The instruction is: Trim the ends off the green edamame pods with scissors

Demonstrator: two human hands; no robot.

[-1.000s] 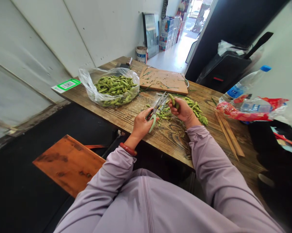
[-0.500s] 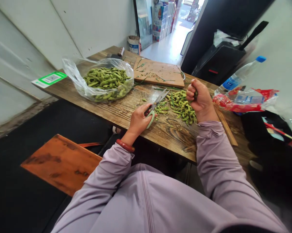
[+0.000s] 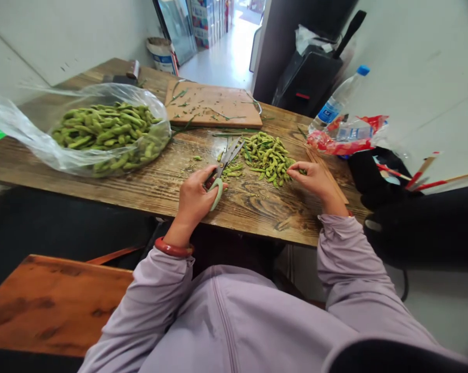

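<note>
My left hand (image 3: pixel 197 194) is closed round the pale green handle of a pair of scissors (image 3: pixel 217 189). The blades point away from me over the table and stand slightly apart. Small green trimmings (image 3: pixel 232 170) lie beneath and beside them. To the right is a heap of edamame pods (image 3: pixel 268 155). At its right edge my right hand (image 3: pixel 313 181) is closed, fingertips pinched together against the heap, with a bit of green pod showing in the fingers. A clear plastic bag (image 3: pixel 164 129) full of more edamame pods (image 3: pixel 105 127) sits on the left.
A wooden cutting board (image 3: pixel 214 103) with green scraps lies behind the heap. A knife (image 3: pixel 132 70) rests at the far left of the table (image 3: pixel 171 194). On the right stand a plastic bottle (image 3: pixel 337 98) and red-and-clear packaging (image 3: pixel 346 135). An orange-brown stool (image 3: pixel 58 305) is below left.
My view has swung to the right. My right hand has come down from its raised fist above the heap to the heap's right edge. My left hand keeps hold of the scissors.
</note>
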